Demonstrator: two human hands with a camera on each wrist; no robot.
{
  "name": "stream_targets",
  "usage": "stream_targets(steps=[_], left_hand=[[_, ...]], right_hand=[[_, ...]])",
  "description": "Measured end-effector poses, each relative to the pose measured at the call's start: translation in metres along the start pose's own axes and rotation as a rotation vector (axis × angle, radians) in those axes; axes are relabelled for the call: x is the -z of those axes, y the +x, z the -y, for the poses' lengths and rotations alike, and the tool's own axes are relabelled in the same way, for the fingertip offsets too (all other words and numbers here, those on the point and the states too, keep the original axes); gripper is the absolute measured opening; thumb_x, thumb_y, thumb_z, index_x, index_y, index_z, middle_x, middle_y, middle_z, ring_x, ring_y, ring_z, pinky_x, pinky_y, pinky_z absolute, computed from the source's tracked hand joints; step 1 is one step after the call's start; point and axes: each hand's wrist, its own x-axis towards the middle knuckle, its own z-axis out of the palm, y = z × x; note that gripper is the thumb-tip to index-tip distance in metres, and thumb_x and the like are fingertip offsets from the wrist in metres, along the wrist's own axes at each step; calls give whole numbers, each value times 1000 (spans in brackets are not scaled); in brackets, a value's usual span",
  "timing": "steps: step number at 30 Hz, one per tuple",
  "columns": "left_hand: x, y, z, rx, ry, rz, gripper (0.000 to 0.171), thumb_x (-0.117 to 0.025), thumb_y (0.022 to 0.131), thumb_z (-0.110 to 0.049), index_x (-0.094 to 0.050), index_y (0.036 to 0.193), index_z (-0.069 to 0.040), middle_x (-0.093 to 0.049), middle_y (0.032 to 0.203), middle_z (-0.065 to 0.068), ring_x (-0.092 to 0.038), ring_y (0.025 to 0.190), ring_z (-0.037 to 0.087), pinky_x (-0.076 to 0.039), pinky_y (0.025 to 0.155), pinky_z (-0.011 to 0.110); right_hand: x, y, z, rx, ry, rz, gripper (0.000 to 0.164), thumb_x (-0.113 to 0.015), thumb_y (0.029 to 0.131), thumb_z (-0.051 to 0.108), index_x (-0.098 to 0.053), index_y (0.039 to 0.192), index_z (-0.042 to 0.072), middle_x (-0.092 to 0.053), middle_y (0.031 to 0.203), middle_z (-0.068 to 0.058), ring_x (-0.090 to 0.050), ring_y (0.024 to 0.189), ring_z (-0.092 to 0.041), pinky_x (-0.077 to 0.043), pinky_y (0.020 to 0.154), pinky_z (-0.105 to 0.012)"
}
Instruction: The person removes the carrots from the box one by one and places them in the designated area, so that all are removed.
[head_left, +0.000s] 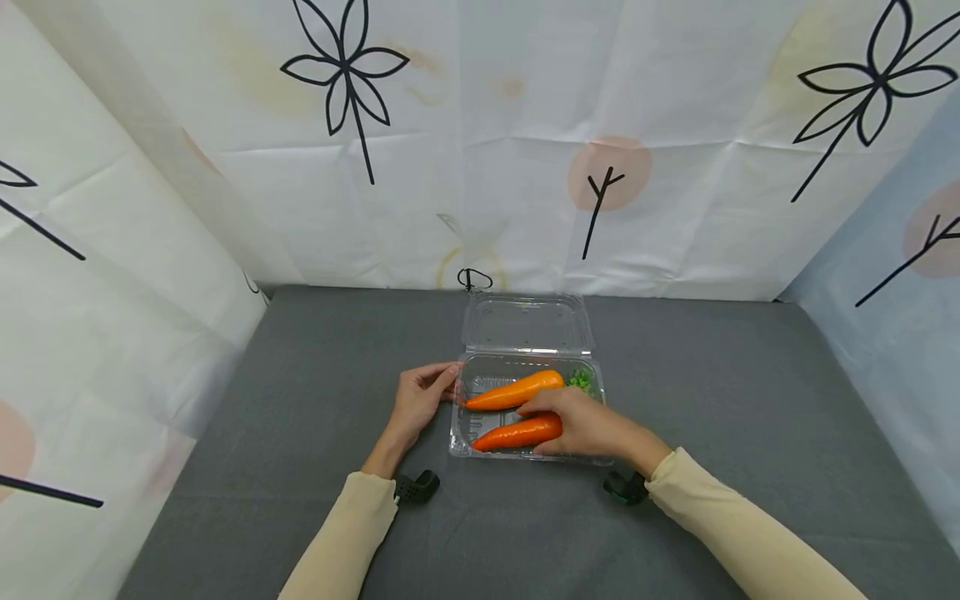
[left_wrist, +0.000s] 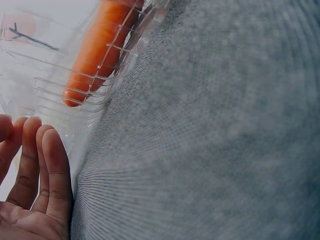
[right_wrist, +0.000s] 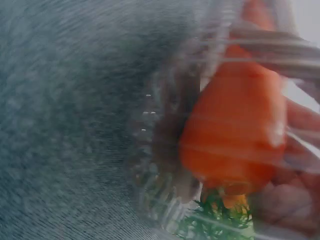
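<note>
In the head view a clear plastic clamshell box (head_left: 471,367) lies on the table with its lid folded back. Inside are two carrots, a lighter orange carrot (head_left: 517,390) farther away and a redder carrot (head_left: 513,434) nearer. My right hand (head_left: 588,423) reaches into the box and grips the thick end of the redder carrot, thumb on the near side. In the right wrist view that carrot (right_wrist: 235,125) shows blurred through the clear wall, green leaves (right_wrist: 215,217) below it. My left hand (head_left: 420,400) touches the box's left edge with nearly straight fingers (left_wrist: 54,155).
A grey cloth covers the table (head_left: 337,342). White fabric with printed flowers (head_left: 517,83) hangs behind and on both sides. Behind the box, the raised lid (head_left: 528,323) leans toward the back fabric. Black wrist devices (head_left: 418,487) sit at both sleeves.
</note>
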Motion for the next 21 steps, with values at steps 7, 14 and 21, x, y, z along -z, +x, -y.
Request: stream_targets(steps=[7, 14, 21], left_hand=[[0, 0, 0, -4, 13, -2, 23, -65, 101, -10, -74, 116, 5, -70, 99, 27, -68, 74, 11, -60, 69, 25], [-1, -2, -1, -12, 16, -8, 22, -64, 101, -7, -74, 115, 6, -71, 99, 26, -68, 74, 11, -60, 69, 24], [-2, -3, -2, -16, 6, -8, 21, -64, 100, -6, -74, 115, 5, -72, 97, 23, -68, 73, 12, -61, 68, 25]], right_hand=[[-1, 1, 0, -8, -41, 22, 47, -89, 79, 16, -73, 122, 6, -71, 118, -4, -61, 93, -11, -54, 79, -29], [0, -2, 2, -18, 85, -43, 43, -89, 80, 18, -75, 120, 11, -71, 119, -2, -61, 94, -12, -53, 76, -28], [5, -9, 10, -26, 179, -187, 47, -89, 79, 20, -75, 123, 10, -73, 117, -5, -64, 94, -18, -57, 76, -30]])
